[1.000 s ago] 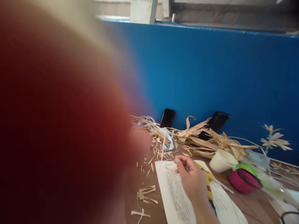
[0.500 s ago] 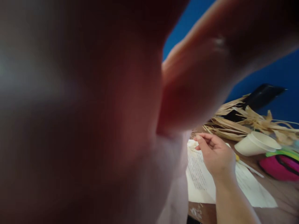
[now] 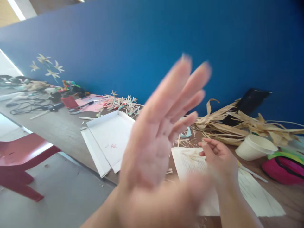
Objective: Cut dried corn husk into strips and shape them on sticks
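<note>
My left hand (image 3: 159, 133) is raised close in front of the camera, palm toward me, fingers stretched out and blurred, holding nothing. My right hand (image 3: 219, 160) rests on a printed paper sheet (image 3: 251, 190) on the brown table (image 3: 59, 126). Its fingers are curled in a loose pinch over a small pale piece of husk (image 3: 190, 155) lying on the sheet. A pile of dry corn husks (image 3: 237, 126) lies just behind the right hand.
A white cup (image 3: 255, 147) and a pink pouch (image 3: 282, 169) sit at the right. An open white folder (image 3: 106, 139) lies left of the sheet. Scissors, cables and husk flowers (image 3: 45, 66) clutter the far left. A red chair (image 3: 23, 158) stands by the table edge. A blue wall (image 3: 142, 38) backs the table.
My left hand has drawn back from covering the lens and now shows open in mid-air. The view has swung left, showing more table. My right hand stays on the sheet.
</note>
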`<state>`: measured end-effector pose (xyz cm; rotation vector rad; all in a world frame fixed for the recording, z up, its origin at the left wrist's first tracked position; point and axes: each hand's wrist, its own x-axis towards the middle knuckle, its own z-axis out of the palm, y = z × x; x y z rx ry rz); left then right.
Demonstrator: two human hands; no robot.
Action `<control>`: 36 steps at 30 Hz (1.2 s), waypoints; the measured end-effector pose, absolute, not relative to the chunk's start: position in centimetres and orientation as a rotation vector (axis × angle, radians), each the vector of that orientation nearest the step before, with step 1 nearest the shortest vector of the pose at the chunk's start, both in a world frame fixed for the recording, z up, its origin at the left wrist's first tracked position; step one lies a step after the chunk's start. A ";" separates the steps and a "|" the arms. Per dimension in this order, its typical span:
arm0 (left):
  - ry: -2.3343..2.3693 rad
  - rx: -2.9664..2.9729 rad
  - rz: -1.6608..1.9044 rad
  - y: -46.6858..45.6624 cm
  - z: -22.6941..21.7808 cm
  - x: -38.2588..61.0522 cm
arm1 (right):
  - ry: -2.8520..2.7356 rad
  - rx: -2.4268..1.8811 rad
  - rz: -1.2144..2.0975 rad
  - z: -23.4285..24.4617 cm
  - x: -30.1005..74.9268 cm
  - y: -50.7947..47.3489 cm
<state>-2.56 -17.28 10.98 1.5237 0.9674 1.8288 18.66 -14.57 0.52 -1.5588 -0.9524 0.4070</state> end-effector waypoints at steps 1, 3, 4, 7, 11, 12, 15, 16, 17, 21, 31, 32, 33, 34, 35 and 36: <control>0.825 1.646 1.675 -16.2 10.8 -1.6 | -0.879 -1.526 0.431 0.5 18.8 -14.5; 0.831 1.780 1.577 -13.5 10.0 0.3 | -0.737 -1.443 0.504 0.6 18.9 -14.4; 0.948 1.840 1.492 -11.9 9.4 1.2 | -0.673 -1.402 0.537 0.7 19.0 -14.4; 1.248 2.163 1.094 -7.5 7.6 3.8 | -0.552 -1.321 0.606 1.0 19.1 -14.3; 1.521 2.408 0.639 -4.2 5.0 6.7 | -0.514 -1.314 0.625 1.2 19.1 -14.4; 1.563 2.429 0.623 -3.8 4.1 7.1 | -0.521 -1.318 0.617 1.2 19.0 -14.4; 1.679 2.449 0.725 -3.2 1.5 7.7 | -0.535 -1.346 0.630 1.0 18.9 -14.4; 1.686 2.466 0.729 -3.0 0.9 7.7 | -0.543 -1.340 0.641 0.9 18.9 -14.4; 1.694 2.483 0.714 -2.9 0.5 7.6 | -0.557 -1.334 0.648 0.7 18.9 -14.3; 1.764 2.504 0.625 -2.5 1.9 6.4 | -0.612 -1.358 0.661 0.3 18.9 -14.4; 1.909 2.526 -0.330 -10.4 6.3 -4.4 | -0.628 -1.287 0.729 0.3 18.8 -14.5; 1.888 2.533 -0.386 -11.4 5.8 -5.3 | -0.645 -1.297 0.726 0.2 18.7 -14.5; 1.895 2.520 -0.426 -12.2 5.2 -6.0 | -0.661 -1.307 0.719 0.1 18.7 -14.4; 1.920 2.521 -0.417 -12.8 4.7 -6.4 | -0.677 -1.317 0.711 0.0 18.7 -14.4; 1.942 2.534 -0.384 -13.2 4.3 -6.7 | -0.693 -1.326 0.700 -0.1 18.7 -14.3; 1.956 2.549 -0.362 -13.4 3.9 -6.8 | -0.707 -1.331 0.686 -0.3 18.7 -14.3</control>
